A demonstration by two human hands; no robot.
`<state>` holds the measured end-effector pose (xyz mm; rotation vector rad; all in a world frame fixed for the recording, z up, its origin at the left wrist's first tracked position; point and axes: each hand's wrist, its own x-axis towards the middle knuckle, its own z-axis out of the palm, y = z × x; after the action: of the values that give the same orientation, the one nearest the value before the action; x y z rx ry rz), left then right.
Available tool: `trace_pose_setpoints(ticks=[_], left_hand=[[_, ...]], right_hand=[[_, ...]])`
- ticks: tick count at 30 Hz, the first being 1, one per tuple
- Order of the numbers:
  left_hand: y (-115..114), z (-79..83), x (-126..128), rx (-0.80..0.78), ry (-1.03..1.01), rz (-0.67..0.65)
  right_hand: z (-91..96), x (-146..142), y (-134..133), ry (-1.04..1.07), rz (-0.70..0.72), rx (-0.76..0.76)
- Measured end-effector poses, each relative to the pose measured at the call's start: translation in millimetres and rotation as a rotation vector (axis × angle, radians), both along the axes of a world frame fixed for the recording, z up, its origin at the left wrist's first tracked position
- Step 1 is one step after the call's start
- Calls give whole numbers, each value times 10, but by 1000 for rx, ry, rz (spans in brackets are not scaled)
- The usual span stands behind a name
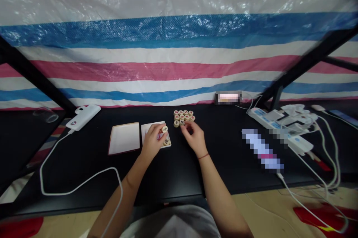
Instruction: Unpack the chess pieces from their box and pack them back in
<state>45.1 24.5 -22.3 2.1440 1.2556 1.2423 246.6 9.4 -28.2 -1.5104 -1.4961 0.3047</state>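
My left hand (152, 139) is closed on a round Chinese chess piece (165, 129) with a dark character, held over the right part of a small white box (169, 144). Inside that box another piece (167, 142) shows beside my fingers; the rest of the box's contents is mostly hidden by the hand. To the right, my right hand (195, 139) has its thumb and fingertips together at a dark-marked piece (182, 122) in the front row of a block of pieces. Behind it are rows of red-marked pieces (181, 117), and a dark-marked piece (176, 123) sits just left.
An open box lid (124, 139) lies left of the box. A white power bank (84, 118) with a cable is further left. At right are a phone (263, 150), a power strip (279, 130) and tangled cables. Another phone (228, 97) leans at the back by the striped sheet.
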Motion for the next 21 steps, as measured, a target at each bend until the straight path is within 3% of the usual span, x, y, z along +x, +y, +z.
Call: trace_pose_setpoints(ticks=[3,8,10,15,18,21], left_hand=[[-23,20,1,66,144,-46],[-35,67,-13,134,289,-101],[-26,71,-21,125,283,-107],[-2,62,-47,75,228,-88],[2,61,-56,57,200,-84],[-1,63,-56,55,174,-87]], right_hand=[[92,-282,-71,91,293,5],[110,-421,-105,113,341,44],[99,-308,-73,96,237,69],[-32,165,39,8,-224,41],[-156,348,72,-51,-345,-37],[-245,395,85,-119,-363,-107]])
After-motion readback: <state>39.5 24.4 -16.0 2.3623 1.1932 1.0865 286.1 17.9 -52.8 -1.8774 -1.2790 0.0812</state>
